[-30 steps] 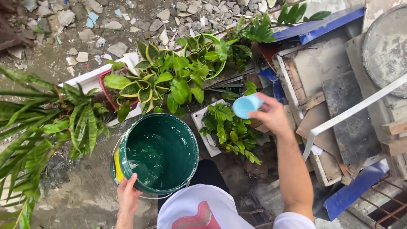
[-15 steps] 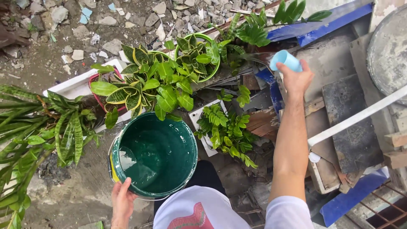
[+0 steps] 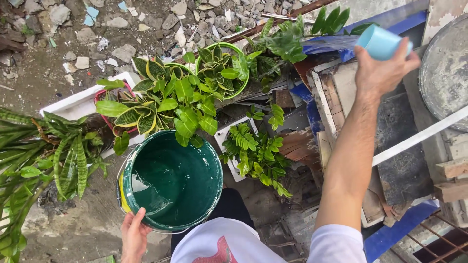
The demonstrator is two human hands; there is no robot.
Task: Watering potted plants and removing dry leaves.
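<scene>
Up at the far end of the outstretched arm, the right hand (image 3: 382, 73) is clamped around a light blue cup (image 3: 381, 43), fingers wrapped over its body, with the cup tipped on its side and its open mouth facing away from the palm toward the plants. A thin stream of water (image 3: 331, 43) runs from that mouth, crossing just above a blue board (image 3: 385, 22) and reaching a dark-leaved potted plant (image 3: 285, 41) well out from the hand. Directly under the wrist lie weathered wooden boards and a grey slab (image 3: 402, 160), and a white bar (image 3: 419, 136) crosses beside the forearm. Beyond the knuckles on the outer side sits a round grey lid (image 3: 446, 63).

Near the body, the left hand (image 3: 132, 236) rests on the near rim of a green bucket (image 3: 170, 180), fingers curled over the edge and thumb outside; water shows in the bottom of the bucket. Just past the bucket's far rim stand yellow-edged snake plants (image 3: 146, 109) in a pink pot, and beyond them a similar plant in a green pot (image 3: 222, 68). Between the two hands a small glossy-leaved plant (image 3: 256, 151) grows in a white container. Out past the left hand's thumb side spread long striped leaves (image 3: 44, 156), and further off lies stone rubble (image 3: 122, 29) on bare ground.
</scene>
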